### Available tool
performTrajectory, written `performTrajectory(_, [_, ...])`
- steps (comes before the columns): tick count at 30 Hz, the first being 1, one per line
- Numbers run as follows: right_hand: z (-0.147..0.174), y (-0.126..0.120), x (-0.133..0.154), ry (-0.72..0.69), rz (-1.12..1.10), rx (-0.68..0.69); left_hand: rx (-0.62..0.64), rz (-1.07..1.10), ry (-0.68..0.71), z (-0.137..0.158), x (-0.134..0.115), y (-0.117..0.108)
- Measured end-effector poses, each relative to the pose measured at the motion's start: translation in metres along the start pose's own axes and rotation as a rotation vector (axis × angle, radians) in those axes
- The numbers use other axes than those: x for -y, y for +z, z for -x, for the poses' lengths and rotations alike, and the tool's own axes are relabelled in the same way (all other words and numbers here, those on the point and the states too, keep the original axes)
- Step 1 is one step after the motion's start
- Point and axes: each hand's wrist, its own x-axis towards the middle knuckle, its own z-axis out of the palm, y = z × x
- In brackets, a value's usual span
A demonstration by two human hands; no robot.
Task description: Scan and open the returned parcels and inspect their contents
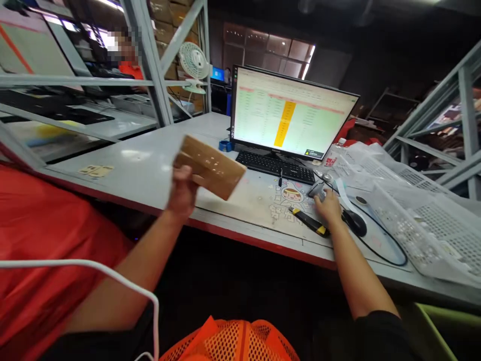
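Observation:
My left hand (183,188) grips one end of a brown cardboard box (214,168), raised and tilted above the left-middle of the desk. My right hand (329,208) is closed around a small grey device (316,189), apparently a barcode scanner, partly hidden by my fingers. Just left of that hand lies a black and yellow utility knife (308,221). A black mouse (354,222) sits to the hand's right, beside a looping black cable. A black pen (280,177) rests by the near edge of the black keyboard (276,167).
Behind the keyboard stands a monitor (291,113) showing a spreadsheet. A blue tape roll (225,146) is at its left. White plastic baskets (424,215) fill the desk's right side. Metal frames rise on both sides, with a fan (193,61) at left. A white cable (112,273) crosses my left forearm.

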Motion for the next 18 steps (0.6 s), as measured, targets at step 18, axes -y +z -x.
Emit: performTrajectory(18, [0.004,0.017,-0.007,0.015,0.171,0.056,0.534,-1.022,0.898,0.022,0.050,0.046])
